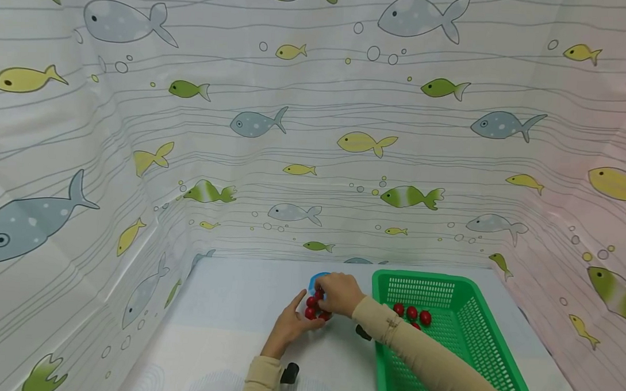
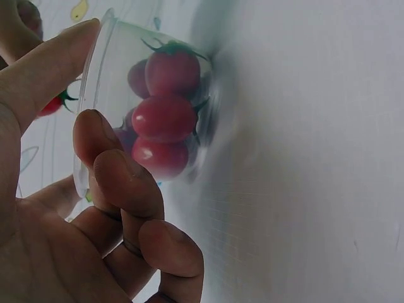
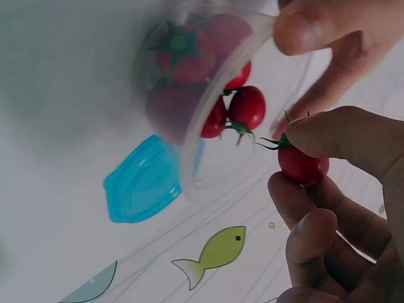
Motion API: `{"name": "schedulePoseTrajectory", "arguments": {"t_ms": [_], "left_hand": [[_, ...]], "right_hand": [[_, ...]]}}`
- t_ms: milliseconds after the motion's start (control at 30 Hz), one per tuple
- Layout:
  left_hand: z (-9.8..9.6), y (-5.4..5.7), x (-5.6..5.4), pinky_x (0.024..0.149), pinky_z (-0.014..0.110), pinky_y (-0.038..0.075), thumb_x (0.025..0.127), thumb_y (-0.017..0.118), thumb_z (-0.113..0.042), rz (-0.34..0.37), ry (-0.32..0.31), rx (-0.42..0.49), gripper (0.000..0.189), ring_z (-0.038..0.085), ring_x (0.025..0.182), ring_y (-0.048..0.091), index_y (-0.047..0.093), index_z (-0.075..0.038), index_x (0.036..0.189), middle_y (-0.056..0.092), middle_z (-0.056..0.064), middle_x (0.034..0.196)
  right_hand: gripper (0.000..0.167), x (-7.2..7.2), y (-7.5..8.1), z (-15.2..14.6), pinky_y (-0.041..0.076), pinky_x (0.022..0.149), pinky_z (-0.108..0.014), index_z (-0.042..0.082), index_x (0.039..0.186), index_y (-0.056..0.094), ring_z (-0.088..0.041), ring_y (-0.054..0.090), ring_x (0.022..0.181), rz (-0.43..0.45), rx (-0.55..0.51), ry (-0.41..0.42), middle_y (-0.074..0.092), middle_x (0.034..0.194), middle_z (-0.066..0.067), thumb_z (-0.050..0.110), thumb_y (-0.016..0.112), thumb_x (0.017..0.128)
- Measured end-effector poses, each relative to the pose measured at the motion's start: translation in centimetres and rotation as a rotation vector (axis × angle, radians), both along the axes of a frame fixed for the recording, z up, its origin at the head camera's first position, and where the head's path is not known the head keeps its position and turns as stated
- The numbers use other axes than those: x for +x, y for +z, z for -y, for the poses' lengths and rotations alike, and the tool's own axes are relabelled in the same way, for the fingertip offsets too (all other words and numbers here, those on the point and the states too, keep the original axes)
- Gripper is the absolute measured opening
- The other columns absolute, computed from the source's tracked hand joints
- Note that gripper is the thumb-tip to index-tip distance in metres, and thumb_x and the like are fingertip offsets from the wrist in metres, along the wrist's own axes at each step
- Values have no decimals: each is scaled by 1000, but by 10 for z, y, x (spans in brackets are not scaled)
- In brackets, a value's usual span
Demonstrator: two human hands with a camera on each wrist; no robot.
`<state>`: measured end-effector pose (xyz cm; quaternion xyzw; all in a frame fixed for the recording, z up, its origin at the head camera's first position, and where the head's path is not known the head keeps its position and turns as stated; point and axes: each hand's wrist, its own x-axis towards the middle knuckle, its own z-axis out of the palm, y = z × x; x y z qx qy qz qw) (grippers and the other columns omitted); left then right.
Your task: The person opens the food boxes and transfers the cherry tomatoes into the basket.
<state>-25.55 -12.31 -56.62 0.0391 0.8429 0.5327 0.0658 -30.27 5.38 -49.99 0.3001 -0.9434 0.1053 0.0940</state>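
A clear round plastic tub [image 3: 211,107] stands on the table with several red cherry tomatoes [image 2: 167,120] inside. My left hand [image 1: 288,326] holds it at the rim, its fingers curled against the near wall in the left wrist view. Over the tub's mouth, my right hand [image 1: 343,294] pinches a single cherry tomato [image 3: 304,163] between thumb and fingers, its green stem still on. That tomato is just outside the rim in the right wrist view, apart from the ones inside.
Behind the tub lies a blue plastic lid [image 3: 145,183]. To the right stands a green slotted basket [image 1: 499,340] with several more cherry tomatoes [image 1: 411,312] near its far left; my right forearm [image 1: 426,352] reaches across it. Fish-patterned sheeting [image 1: 316,103] encloses the table on the sides and back.
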Motion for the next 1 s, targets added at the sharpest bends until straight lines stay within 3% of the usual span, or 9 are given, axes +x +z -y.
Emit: {"name": "schedulePoseTrajectory", "arguments": {"t_ms": [233,400,733,1000], "left_hand": [[0,-1,0,60,32,38,80,87,-31,8,6,10,99,15,65,44,32,-8,159,44,-2,66],[0,0,0,58,31,38,82,86,-31,7,3,4,96,15,64,43,32,-8,159,43,-1,66],[-1,0,-1,57,30,37,81,87,-33,5,-3,9,98,14,61,42,33,-9,158,42,-2,64],[-2,-1,0,58,31,37,80,87,-34,8,10,-6,98,16,63,43,34,-11,158,43,0,67]], "right_hand": [[19,5,14,-10,51,61,-22,16,91,75,-6,58,72,32,-126,53,71,82,6,26,84,78],[22,8,25,-19,53,68,-25,15,93,76,-7,60,76,71,-200,48,72,85,6,26,85,77],[16,20,48,-50,52,70,-29,15,94,76,-6,60,78,49,-357,90,71,84,8,21,83,80],[18,32,58,-87,48,63,-25,21,100,73,-1,57,73,43,-374,24,69,87,16,27,81,84]]}}
